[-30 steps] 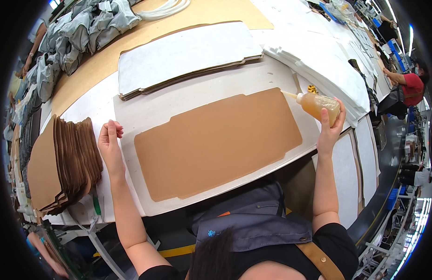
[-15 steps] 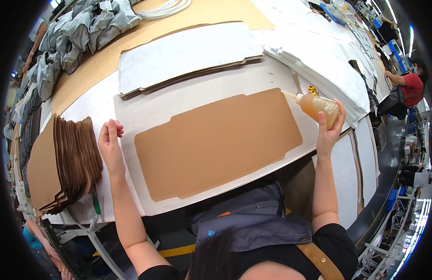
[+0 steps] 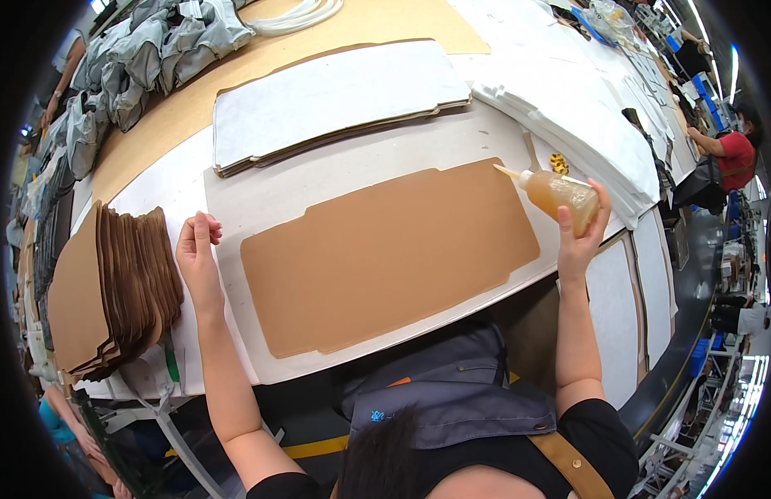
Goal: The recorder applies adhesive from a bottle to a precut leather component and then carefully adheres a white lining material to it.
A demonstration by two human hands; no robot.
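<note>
A brown sheet with notched edges (image 3: 385, 258) lies flat on a pale board (image 3: 235, 204). My right hand (image 3: 578, 233) grips a clear squeeze bottle of amber liquid (image 3: 558, 196), whose pale nozzle points left at the sheet's upper right corner; I cannot tell if it touches. Just left of the sheet, my left hand (image 3: 200, 245) has its fingers curled, with nothing visible in them. Beyond the bottle is a small yellow-and-black object (image 3: 558, 163) beside a flat tool (image 3: 528, 148).
Stacked brown pieces (image 3: 111, 283) stand at left. A white-topped stack (image 3: 335, 104) lies behind the sheet, white sheets (image 3: 585, 141) at right. Grey bundles (image 3: 177, 46) and pale looped strips (image 3: 290, 17) sit at the back. Co-workers show at both sides, one in red (image 3: 735, 158).
My right hand and the bottle have moved a little left, bringing the nozzle over the sheet's corner. My left hand stays nearly where it was.
</note>
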